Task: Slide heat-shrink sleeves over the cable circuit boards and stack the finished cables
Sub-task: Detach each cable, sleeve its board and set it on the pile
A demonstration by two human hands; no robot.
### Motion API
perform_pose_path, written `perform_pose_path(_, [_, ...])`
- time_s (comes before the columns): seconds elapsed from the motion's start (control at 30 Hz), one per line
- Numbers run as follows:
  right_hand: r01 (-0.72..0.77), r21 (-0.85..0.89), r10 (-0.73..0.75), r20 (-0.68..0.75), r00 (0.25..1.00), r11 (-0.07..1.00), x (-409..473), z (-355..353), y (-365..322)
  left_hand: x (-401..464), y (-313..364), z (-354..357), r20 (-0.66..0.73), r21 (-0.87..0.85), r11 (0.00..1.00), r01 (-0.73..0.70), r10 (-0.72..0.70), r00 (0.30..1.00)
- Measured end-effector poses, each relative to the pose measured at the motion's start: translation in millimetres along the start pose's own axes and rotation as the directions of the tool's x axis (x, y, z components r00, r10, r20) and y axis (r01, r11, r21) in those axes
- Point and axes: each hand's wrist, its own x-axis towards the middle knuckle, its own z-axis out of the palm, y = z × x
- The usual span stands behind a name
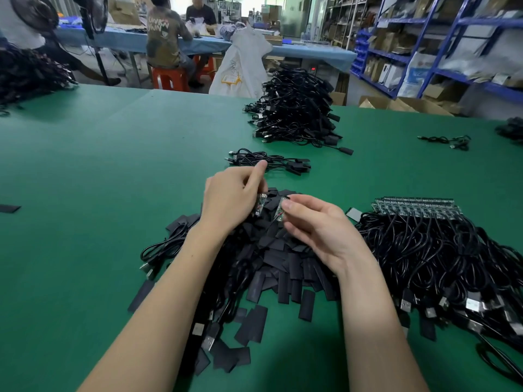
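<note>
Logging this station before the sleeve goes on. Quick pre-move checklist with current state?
1. Bare board held: ok. The right hand pinches a circuit board above the pile.
2. Second board: ok. The left hand grips another circuit board, also unsleeved.
3. Sleeve in hand: not ok. Neither hand holds one yet.
4. Sleeve supply: ok. The heat-shrink sleeve pile lies directly under both hands.
5. Drop spot: ok. A small finished-cable stack lies just beyond the hands, with a large finished-cable heap farther back.
6. Cable tangles under the pile: cannot tell.
</note>
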Motion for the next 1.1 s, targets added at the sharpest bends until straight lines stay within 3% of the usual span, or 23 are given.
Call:
perform_pose_path(0.07, [0.0, -0.042, -0.003, -0.079, 0.997, 0.999, 1, -5, -2, -1, 1, -4, -0.038, 0.039, 0.998, -0.057, 0.058, 0.998])
perform_pose_path(0.17, [0.018, -0.003, -0.019, -0.149, 0.989, 1.0, 3, -6, -5, 0, 10, -8, 0.076, -0.156, 0.987, -0.039, 0.052, 0.996])
perform_pose_path(0.23, [0.046, 0.042, -0.039, -0.152, 0.988, 0.998, 6, -6, -7, -1, 16, -11, 0.306, -0.316, 0.946, 0.078, 0.023, 0.952])
perform_pose_path(0.3, [0.073, 0.061, -0.065, -0.125, 0.99, 0.995, 8, -6, -10, -5, 18, -12, 0.51, -0.421, 0.88, 0.221, 0.028, 0.86])
perform_pose_path(0.4, [0.094, 0.006, -0.093, -0.055, 0.994, 0.996, 10, -7, -11, -9, 17, -10, 0.559, -0.48, 0.797, 0.366, -0.043, 0.828])
perform_pose_path(0.47, [0.131, -0.154, -0.151, -0.123, 0.981, 0.979, 17, -9, -9, -8, 13, -9, 0.529, -0.487, 0.747, 0.453, -0.16, 0.833])
perform_pose_path(0.5, [0.153, -0.343, -0.226, -0.181, 0.957, 0.927, 23, -11, -7, -7, 11, -8, 0.507, -0.482, 0.735, 0.477, -0.209, 0.836])
perform_pose_path(0.53, [0.167, -0.584, -0.338, -0.197, 0.92, 0.795, 32, -11, -5, -6, 8, -7, 0.479, -0.467, 0.74, 0.484, -0.248, 0.842])
perform_pose_path(0.6, [0.176, -0.885, -0.468, -0.053, 0.882, 0.431, 49, -6, -3, -4, 1, -4, 0.415, -0.402, 0.787, 0.469, -0.3, 0.859])
perform_pose_path(0.7, [0.204, -0.97, -0.246, 0.168, 0.955, 0.13, 73, 10, -1, -4, -5, 0, 0.36, -0.32, 0.835, 0.448, -0.33, 0.873])
perform_pose_path(0.8, [0.188, -0.982, -0.021, 0.188, 0.982, -0.035, 80, 15, 3, -4, -7, 2, 0.351, -0.313, 0.842, 0.439, -0.327, 0.877])
perform_pose_path(1.1, [0.099, -0.99, -0.282, 0.068, 0.957, 0.099, 45, 6, -6, -4, -10, 0, 0.35, -0.289, 0.867, 0.406, -0.3, 0.888])
